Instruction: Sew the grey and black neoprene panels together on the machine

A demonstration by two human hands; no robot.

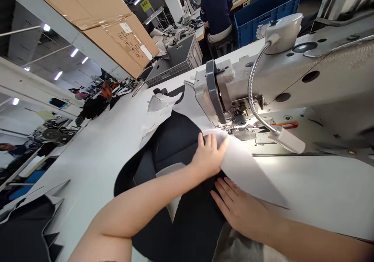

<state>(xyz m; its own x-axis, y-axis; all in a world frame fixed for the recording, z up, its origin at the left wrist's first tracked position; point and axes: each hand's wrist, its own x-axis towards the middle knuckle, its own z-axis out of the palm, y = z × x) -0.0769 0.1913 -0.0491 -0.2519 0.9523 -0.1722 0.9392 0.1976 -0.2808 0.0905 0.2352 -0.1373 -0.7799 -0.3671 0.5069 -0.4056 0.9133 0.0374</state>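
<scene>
Black fabric panels [175, 137] with pale grey backing lie on the white table in front of a sewing machine [228, 94]. My left hand [209, 154] rests on the fabric close to the needle area, fingers spread and pointing at the presser foot. Lower and to the right, my right hand [236, 205] lies flat at the fabric's edge, partly over the pale backing piece [248, 168]. The lamp [288, 139] on a bendy neck lights the stitching spot. Fingertips of my left hand partly hide the fabric edge at the needle.
Orange-handled snips [288, 125] lie on the machine bed. Beyond the table [102, 145] stand a grey crate [178, 61], a cardboard box [125, 39] and a blue crate [265, 16]. A seated person [216, 8] works behind. More black panels [29, 227] lie at lower left.
</scene>
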